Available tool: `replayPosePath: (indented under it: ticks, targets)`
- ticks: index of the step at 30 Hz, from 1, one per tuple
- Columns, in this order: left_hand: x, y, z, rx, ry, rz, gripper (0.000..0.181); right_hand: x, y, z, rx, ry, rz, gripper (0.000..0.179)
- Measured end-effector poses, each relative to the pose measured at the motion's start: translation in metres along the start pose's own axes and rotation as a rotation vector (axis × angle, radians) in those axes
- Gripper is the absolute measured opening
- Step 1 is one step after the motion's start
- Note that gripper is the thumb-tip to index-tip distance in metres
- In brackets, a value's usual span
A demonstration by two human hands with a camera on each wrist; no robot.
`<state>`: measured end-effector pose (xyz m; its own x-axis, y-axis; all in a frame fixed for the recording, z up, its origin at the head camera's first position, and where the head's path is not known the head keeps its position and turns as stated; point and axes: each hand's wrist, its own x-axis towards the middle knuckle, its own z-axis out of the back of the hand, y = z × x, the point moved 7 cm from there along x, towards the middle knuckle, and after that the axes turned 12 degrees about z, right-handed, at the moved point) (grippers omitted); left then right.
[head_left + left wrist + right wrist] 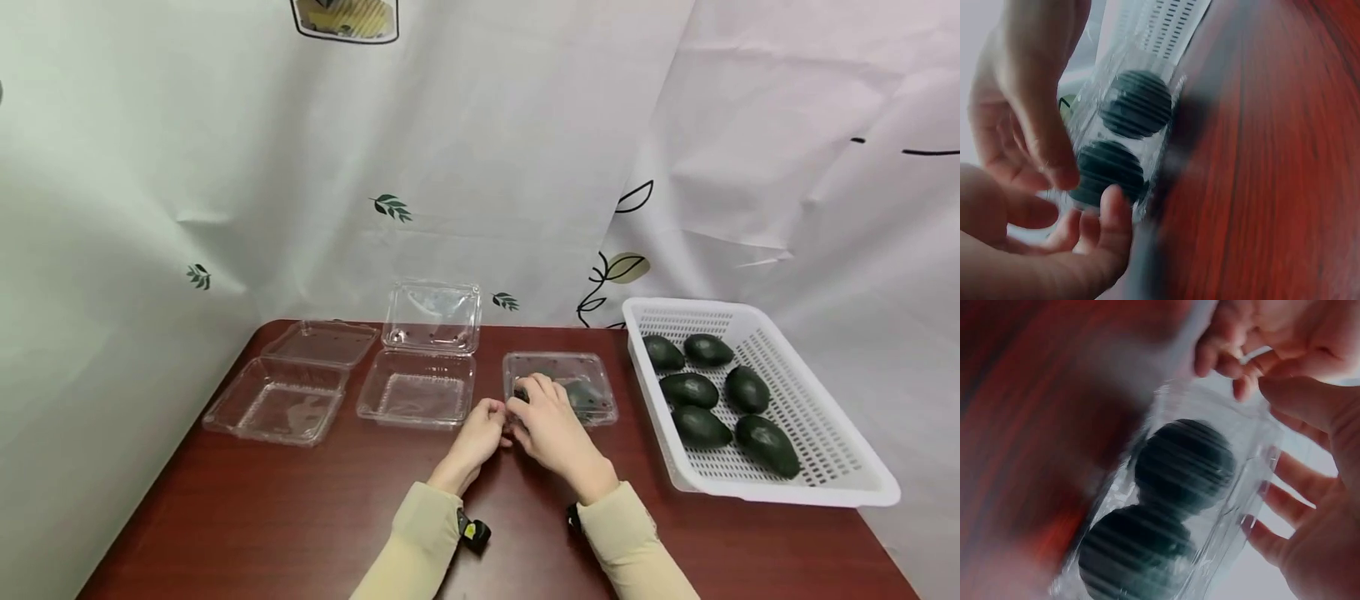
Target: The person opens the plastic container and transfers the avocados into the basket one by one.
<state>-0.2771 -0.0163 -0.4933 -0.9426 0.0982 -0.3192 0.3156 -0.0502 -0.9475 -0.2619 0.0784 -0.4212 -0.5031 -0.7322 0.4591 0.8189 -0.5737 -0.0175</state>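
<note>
A closed clear plastic clamshell box [592, 367] stands on the table in front of me. Two dark green avocados show through its wall in both wrist views, a nearer avocado [1109, 174] and a farther avocado [1138, 103]. With bent fingers, my left hand [474, 440] pinches the box's edge at its front left corner. My right hand [551, 425] rests over the left part of the lid, fingers spread along its edge and thumb close to the left fingers. The exact contact at the corner is partly hidden by the fingers.
Two clear clamshell boxes with raised lids, a middle box [416, 387] and a left box [288, 408], stand to the left. At the right a white perforated basket [840, 442] holds several avocados [767, 446]. A printed white curtain [480, 167] hangs behind the table [300, 517].
</note>
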Motion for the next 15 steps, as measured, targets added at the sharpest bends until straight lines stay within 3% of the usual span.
replayPosePath:
  ticks: [3,9,15]
  targets:
    - [-0.0001,0.0035,0.0004,0.002,0.043,0.029,0.017,-0.0006,0.0025,-0.0005,-0.063,-0.009,0.042,0.015]
    - [-0.0019,0.0077,0.0029,0.018,0.072,0.064,0.020,0.0003,0.0082,0.0006,-0.120,-0.014,0.118,0.018]
    - [-0.0042,0.0069,-0.0003,0.008,0.126,0.031,0.018,0.0002,0.0053,0.0022,-0.121,0.056,0.114,0.014]
